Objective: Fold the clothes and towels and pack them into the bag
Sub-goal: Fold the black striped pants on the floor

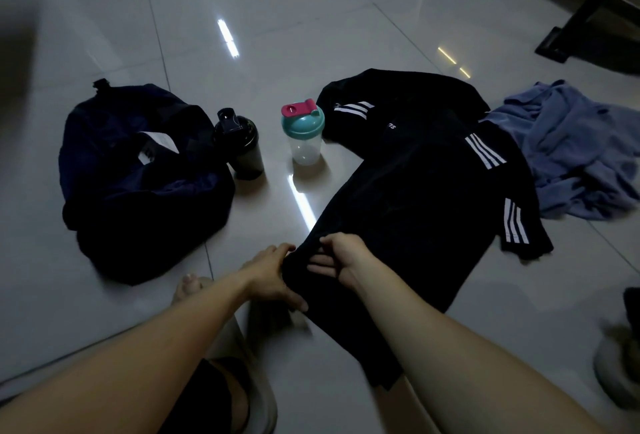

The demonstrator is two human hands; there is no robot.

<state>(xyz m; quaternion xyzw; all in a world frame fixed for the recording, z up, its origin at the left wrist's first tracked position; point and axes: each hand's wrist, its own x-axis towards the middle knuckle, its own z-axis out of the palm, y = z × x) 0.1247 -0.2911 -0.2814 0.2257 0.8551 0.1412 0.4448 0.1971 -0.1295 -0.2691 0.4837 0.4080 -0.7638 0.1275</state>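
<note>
The tiled floor [311, 18] carries everything. The largest piece, a black garment [415, 191] with white stripes, lies spread out and stretches away from the fingers, up and to the right; its near edge is in both hands. Well off to the left of the fingers sits the dark blue bag [138, 191], slumped, its top seemingly open. Far to the right of the fingers, past the garment, a blue towel [581, 156] lies in a rumpled heap, not yet folded. Between bag and garment, ahead of the fingers, stand a black shaker bottle [242, 146] and a clear bottle with a teal lid [304, 136].

The left hand [273, 274] grips the garment's near corner, thumb and fingers closed round the fabric edge. The right hand [337, 260] is just beside it, its fingers [320, 265] curled and pinching the same cloth.

The step in hand looks like the start of folding the black garment. Next it likely wants the gathered edge carried over onto the spread body, then smoothed flat.
</note>
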